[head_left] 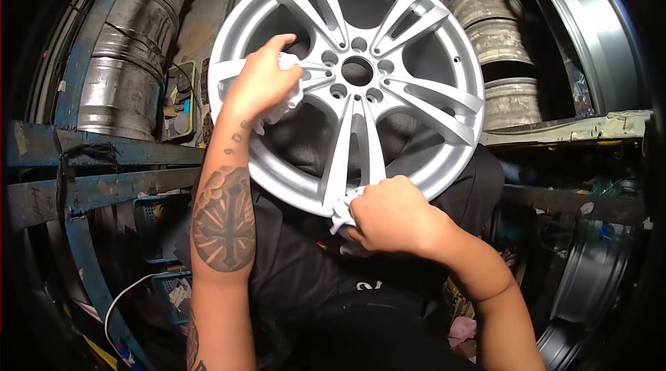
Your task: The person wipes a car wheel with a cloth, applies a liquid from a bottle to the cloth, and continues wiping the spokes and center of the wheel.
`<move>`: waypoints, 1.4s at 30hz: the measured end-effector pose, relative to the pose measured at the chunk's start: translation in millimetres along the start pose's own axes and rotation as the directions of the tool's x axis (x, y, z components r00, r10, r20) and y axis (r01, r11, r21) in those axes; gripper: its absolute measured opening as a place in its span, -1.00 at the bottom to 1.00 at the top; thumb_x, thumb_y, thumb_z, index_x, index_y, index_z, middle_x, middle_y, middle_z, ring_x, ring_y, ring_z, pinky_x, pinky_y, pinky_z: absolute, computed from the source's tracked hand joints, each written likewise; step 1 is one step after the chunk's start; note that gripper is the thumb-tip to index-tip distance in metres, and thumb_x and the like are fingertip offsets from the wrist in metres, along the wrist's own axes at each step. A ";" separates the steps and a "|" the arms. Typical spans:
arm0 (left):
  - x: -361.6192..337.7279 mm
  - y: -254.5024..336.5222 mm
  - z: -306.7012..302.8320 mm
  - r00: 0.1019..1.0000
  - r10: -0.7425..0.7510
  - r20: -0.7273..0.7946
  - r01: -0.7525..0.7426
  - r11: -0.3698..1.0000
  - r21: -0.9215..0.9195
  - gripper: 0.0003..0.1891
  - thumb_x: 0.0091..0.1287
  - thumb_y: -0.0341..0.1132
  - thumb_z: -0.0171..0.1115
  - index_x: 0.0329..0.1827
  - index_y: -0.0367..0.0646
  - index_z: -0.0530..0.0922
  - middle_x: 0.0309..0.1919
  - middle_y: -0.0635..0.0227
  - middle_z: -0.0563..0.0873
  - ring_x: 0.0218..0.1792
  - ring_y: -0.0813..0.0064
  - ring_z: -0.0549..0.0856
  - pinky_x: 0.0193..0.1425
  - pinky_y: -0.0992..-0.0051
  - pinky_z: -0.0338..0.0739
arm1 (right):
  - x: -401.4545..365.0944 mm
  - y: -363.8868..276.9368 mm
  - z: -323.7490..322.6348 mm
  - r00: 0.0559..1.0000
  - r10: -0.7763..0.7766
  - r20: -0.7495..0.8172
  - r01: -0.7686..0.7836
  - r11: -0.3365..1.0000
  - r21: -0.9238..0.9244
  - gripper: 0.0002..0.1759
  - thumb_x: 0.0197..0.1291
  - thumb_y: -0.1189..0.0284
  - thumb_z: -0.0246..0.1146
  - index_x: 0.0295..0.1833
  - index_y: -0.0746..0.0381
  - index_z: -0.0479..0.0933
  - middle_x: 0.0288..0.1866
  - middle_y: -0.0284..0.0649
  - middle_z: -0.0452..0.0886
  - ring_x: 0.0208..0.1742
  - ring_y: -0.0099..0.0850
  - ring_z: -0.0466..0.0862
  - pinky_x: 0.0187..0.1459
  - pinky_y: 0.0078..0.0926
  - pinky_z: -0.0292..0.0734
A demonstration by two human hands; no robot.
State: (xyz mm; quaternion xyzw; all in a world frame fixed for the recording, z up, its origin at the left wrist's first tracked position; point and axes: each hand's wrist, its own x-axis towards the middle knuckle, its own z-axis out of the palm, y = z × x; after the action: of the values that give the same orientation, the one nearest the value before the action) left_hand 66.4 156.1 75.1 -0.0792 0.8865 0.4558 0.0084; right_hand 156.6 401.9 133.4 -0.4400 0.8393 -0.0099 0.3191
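A silver alloy wheel rim [433, 104] with paired spokes lies face up over my lap, tilted toward me. My left hand [267, 80] is closed on a crumpled white cloth [283, 109] and presses it against the left spoke, with the index finger sticking out. At the near edge of the wheel, my right hand [395, 213] grips another white cloth [343, 213] in a fist, at the outer end of the bottom spoke. The fingertips of that hand are hidden.
Stacked metal wheel barrels stand on the left [125, 83] and right [501, 38]. Blue steel frame bars [104, 143] run along the left side. A blue basket [170, 295] sits low at left, and more rims [590, 267] lean at lower right.
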 end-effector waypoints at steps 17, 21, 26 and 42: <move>78.9 17.1 89.9 0.926 -0.124 0.357 0.359 0.584 -0.728 0.12 0.16 -0.44 0.17 0.75 -0.22 -0.34 -0.27 0.26 0.60 -0.45 0.58 0.63 -0.44 0.52 0.55 | 18.3 6.7 27.1 0.989 0.046 -0.143 -0.042 0.999 0.030 -0.55 0.12 0.04 0.38 -0.55 0.21 0.69 -0.61 -0.07 0.67 -0.53 -0.09 0.74 -0.39 -0.19 0.62; 37.7 26.4 86.8 0.814 0.149 0.562 0.290 0.733 -0.615 -0.21 0.25 -0.43 0.16 0.65 -0.16 0.31 -0.37 0.41 0.65 -0.41 0.62 0.64 -0.28 0.57 0.56 | 14.2 6.2 31.5 0.987 0.028 -0.161 -0.031 0.999 -0.015 -0.56 0.14 0.06 0.38 -0.56 0.21 0.67 -0.63 -0.07 0.65 -0.54 -0.09 0.73 -0.39 -0.18 0.62; -9.2 34.5 99.7 0.834 0.195 0.516 -0.047 0.957 -0.285 -0.22 0.31 -0.25 0.16 0.67 -0.13 0.26 -0.10 -0.10 0.79 -0.06 0.15 0.79 0.14 0.30 0.63 | -6.0 -14.5 23.8 0.990 0.046 -0.135 -0.046 0.999 0.002 -0.57 0.17 0.09 0.38 -0.55 0.22 0.66 -0.64 -0.05 0.64 -0.54 -0.06 0.73 -0.38 -0.16 0.64; 97.0 19.8 89.2 0.959 -0.214 0.184 0.243 0.958 -0.152 0.05 0.23 -0.16 0.19 0.68 -0.51 -0.14 0.13 -0.36 0.69 0.15 0.00 0.76 0.28 0.33 0.60 | 24.2 6.2 8.0 0.997 -0.069 0.037 0.069 0.998 -0.001 -0.60 0.16 0.08 0.38 -0.50 0.19 0.71 -0.60 -0.08 0.68 -0.51 -0.06 0.74 -0.37 -0.15 0.65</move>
State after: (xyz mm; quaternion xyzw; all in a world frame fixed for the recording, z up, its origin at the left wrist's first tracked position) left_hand -37.4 226.7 30.6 -0.1436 0.8246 0.5320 0.1279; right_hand 146.5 389.8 112.5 -0.4691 0.8177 -0.0120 0.3334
